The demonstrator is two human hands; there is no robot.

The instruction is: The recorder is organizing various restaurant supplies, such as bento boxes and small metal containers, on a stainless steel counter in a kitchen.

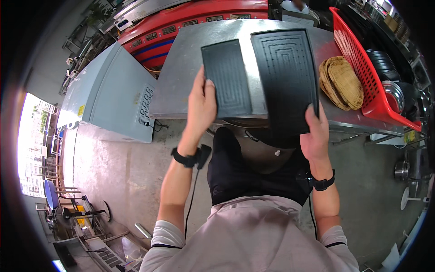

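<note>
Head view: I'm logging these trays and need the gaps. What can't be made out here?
- Larger black tray: near end hangs past the steel table; right hand covers its corner.
- Smaller black tray: left hand hides its left edge.
- Both undersides: facing away.
- Woven baskets: count unclear, stacked.
- Dishes behind the red crate: screened by its mesh.
</note>
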